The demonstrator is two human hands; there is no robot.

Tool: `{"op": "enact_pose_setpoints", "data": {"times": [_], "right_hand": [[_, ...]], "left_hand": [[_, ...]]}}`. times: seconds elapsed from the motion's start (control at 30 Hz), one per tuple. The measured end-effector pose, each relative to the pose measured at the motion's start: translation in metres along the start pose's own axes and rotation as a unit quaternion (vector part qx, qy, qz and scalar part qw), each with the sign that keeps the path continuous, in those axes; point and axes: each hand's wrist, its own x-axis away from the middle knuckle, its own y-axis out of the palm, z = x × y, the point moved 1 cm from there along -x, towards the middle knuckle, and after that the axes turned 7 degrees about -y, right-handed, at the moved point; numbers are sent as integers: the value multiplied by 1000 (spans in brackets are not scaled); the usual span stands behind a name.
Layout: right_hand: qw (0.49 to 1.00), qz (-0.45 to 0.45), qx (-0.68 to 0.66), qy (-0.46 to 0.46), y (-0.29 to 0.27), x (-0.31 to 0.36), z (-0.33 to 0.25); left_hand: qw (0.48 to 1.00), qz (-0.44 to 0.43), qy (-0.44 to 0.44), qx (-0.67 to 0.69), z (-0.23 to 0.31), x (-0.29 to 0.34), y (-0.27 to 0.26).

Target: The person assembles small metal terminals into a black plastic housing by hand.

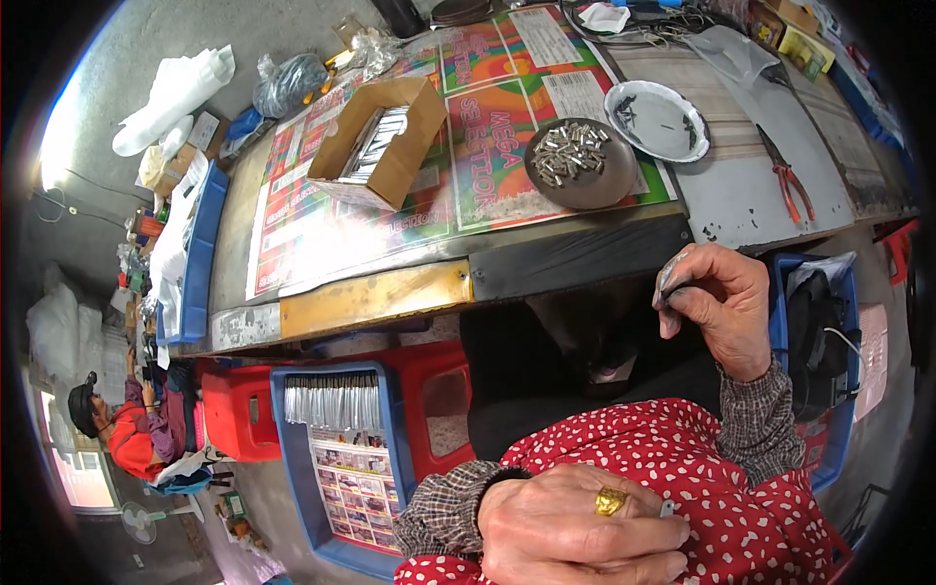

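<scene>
My left hand, with a gold ring on one finger, is closed in front of my red dotted apron. A small pale tip shows at its fingers; what it belongs to is hidden. Off the table's front edge, my right hand is raised with thumb and fingers curled together, their tips darkened. Anything in that pinch is too small to make out. Nearest to it on the table are a dark round dish of short metal cylinders and a white bowl with a few small dark pieces.
A cardboard box of silvery flat strips stands on the printed sheet. Red-handled pliers lie at the right. Beside my left arm, a blue crate holds a row of metallic pieces. Another person sits at far left.
</scene>
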Motion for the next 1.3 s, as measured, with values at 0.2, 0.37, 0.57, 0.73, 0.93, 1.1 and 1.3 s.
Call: {"op": "enact_pose_setpoints", "data": {"times": [0.2, 0.37, 0.57, 0.73, 0.93, 1.1, 1.3], "right_hand": [[1000, -2, -16, 6, 3, 1, -2], [1000, -6, -24, -5, 5, 1, -2], [1000, -22, -17, -12, 9, 4, -12], [999, -44, -19, -15, 14, 5, -23], [993, -88, -72, 3, 23, 4, -35], [987, -62, -145, 31, 27, 3, -27], [982, -66, -169, 47, 24, 4, -20]], "left_hand": [[997, -43, -30, 57, -3, 0, -7], [999, -30, -18, 26, -4, 3, -6], [999, 14, 2, 33, -4, 7, 3], [991, -97, -87, 22, -19, 21, -19], [928, 25, -269, -257, -41, 36, -20], [907, 79, -328, -252, -50, 43, -17], [903, 87, -323, -271, -53, 45, -14]]}}
